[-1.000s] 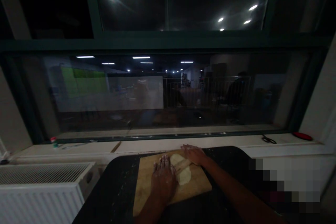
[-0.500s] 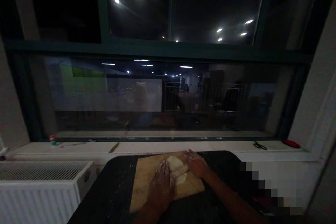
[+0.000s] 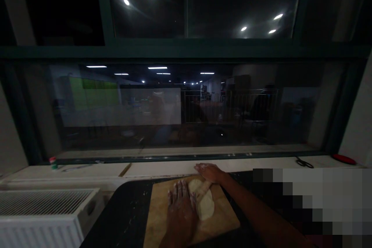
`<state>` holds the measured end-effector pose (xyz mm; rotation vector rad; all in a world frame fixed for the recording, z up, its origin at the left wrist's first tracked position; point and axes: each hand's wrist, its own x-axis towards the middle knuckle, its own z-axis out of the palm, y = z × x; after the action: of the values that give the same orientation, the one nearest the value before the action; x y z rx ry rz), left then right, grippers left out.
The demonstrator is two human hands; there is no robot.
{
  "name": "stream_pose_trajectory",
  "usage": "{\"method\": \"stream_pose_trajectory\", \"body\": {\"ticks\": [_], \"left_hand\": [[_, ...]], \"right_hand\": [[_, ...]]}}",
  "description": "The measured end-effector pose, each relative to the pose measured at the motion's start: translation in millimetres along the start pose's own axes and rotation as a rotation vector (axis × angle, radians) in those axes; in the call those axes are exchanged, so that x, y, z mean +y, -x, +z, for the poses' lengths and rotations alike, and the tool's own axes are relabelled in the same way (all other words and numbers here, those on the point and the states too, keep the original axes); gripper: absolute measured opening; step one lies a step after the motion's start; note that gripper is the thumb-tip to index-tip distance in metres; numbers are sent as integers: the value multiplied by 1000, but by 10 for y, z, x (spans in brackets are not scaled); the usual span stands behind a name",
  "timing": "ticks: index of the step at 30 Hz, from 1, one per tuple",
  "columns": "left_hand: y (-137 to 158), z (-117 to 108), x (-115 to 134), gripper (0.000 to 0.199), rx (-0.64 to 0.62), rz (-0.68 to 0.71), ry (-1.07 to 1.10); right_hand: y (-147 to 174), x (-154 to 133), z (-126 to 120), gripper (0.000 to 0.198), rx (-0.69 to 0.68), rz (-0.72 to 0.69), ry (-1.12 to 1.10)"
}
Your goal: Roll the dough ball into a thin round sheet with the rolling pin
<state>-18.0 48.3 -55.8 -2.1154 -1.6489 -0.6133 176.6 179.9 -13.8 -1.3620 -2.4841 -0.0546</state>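
A pale sheet of dough (image 3: 205, 207) lies on a light wooden board (image 3: 155, 217), elongated toward me. A thin wooden rolling pin (image 3: 205, 189) crosses the dough at a slant. My left hand (image 3: 181, 211), dusted with flour, lies flat with fingers stretched forward and apart. Its palm covers the near left end of the pin. Over the far right end is my right hand (image 3: 209, 173), floury too, its fingers extended to the left past the board's back edge. Both ends of the pin are hidden under the hands.
The board rests on a black table (image 3: 116, 217) with flour specks. On the white windowsill (image 3: 162, 168) behind are scissors (image 3: 304, 162), a red round object (image 3: 343, 159), a small red-capped container (image 3: 53, 162) and a narrow strip (image 3: 124, 169). A radiator (image 3: 43, 217) stands left.
The rolling pin and my right hand have moved away from me over the dough. My left hand's fingers have spread wider. The dough's near part shows more, and the view has shifted.
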Motion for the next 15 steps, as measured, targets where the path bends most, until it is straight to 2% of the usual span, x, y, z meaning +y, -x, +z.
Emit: {"method": "stream_pose_trajectory", "body": {"ticks": [6, 11, 15], "left_hand": [[17, -84, 4, 49, 121, 129, 31], [176, -146, -41, 47, 232, 327, 27], [324, -296, -79, 47, 232, 394, 68]], "right_hand": [[669, -20, -78, 46, -8, 39, 77], [1312, -252, -172, 48, 54, 150, 94], [1675, -499, -271, 52, 120, 273, -6]]}}
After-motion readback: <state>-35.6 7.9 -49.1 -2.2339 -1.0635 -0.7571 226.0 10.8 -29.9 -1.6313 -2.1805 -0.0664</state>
